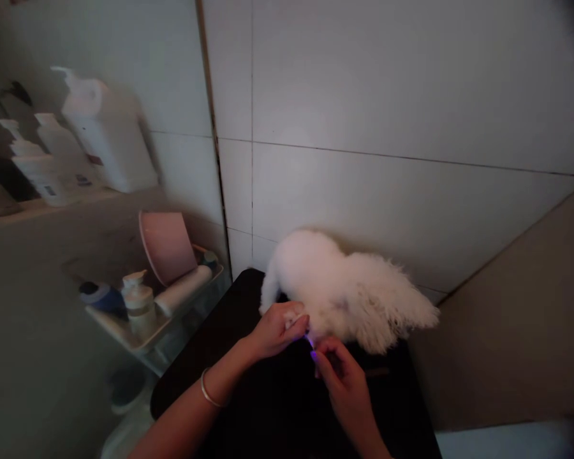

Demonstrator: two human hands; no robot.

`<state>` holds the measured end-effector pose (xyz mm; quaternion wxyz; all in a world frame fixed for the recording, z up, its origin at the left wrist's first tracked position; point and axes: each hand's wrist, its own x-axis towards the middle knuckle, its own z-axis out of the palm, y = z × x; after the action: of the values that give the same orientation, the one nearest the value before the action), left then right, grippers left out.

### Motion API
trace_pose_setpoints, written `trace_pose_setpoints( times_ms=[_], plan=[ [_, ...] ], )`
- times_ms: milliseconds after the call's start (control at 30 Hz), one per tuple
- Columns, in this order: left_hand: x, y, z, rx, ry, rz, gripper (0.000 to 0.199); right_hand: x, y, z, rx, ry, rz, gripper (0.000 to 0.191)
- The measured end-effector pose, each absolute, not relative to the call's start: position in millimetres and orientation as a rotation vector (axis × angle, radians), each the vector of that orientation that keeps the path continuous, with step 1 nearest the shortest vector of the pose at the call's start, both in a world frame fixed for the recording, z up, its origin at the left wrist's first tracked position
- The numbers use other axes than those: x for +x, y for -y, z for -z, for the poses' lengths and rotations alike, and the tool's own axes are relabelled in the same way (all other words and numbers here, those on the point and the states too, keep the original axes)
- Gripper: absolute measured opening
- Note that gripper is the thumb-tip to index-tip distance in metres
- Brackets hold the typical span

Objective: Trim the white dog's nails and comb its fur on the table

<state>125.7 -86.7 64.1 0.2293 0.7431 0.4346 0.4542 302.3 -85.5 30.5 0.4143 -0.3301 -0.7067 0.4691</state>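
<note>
A fluffy white dog point(310, 268) is up on a black table point(205, 376), close against the tiled wall. Its head is turned away or hidden in the fur, and the longer, shaggier hair hangs to the right. My left hand point(275, 328), with a bangle at the wrist, is closed around one of the dog's paws point(293, 317). Just to the right and lower, my right hand point(342, 376) pinches a small thin thing point(310, 342) that glows purple. Its tip points at the held paw; its exact kind is too small and dark to tell.
Left of the table stands a cart point(143, 347) with a pump bottle point(138, 299), a blue bottle point(103, 296), a white roll point(184, 290) and a pink basin point(167, 245). Above it, a shelf point(52, 207) bears a large white pump jug point(110, 137) and other bottles.
</note>
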Motion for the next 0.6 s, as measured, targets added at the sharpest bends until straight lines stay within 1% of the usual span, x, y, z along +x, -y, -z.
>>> trace_pose_setpoints(
  times_ms=[67,133,167,233,267,300,333,433,500,600],
  plan=[
    [124.5,87.2,-65.4,2.013,-1.191,-1.298,0.034,327.1,74.6,-17.9,-0.889,1.990,-1.105,0.018],
    [122.7,87.4,-66.8,1.988,-1.199,-1.310,0.033,357.0,58.8,2.6,-0.960,2.297,-0.942,0.011],
    [121.8,87.4,-67.2,1.985,-1.207,-1.303,0.033,371.5,50.4,15.1,-1.008,2.442,-0.811,0.015],
    [120.5,87.0,-67.1,1.989,-1.218,-1.292,0.033,395.4,35.1,41.5,-1.115,2.681,-0.480,0.039],
    [120.1,86.7,-66.8,1.993,-1.219,-1.292,0.033,403.5,28.9,53.7,-1.167,2.711,-0.394,0.045],
    [120.0,86.4,-66.4,2.000,-1.217,-1.293,0.033,409.0,23.6,64.3,-1.208,2.731,-0.324,0.047],
    [120.0,86.1,-66.2,2.009,-1.212,-1.294,0.034,412.1,19.2,72.9,-1.237,2.730,-0.294,0.043],
    [120.6,86.0,-67.4,2.030,-1.220,-1.280,0.032,413.5,9.2,86.0,-1.248,2.728,-0.292,0.021],
    [120.9,86.6,-69.6,2.059,-1.228,-1.264,0.032,413.2,5.1,87.0,-1.206,2.743,-0.340,0.018],
    [120.6,87.8,-73.2,2.127,-1.232,-1.228,0.032,412.9,8.4,83.3,-1.130,2.749,-0.422,0.020]
  ],
)
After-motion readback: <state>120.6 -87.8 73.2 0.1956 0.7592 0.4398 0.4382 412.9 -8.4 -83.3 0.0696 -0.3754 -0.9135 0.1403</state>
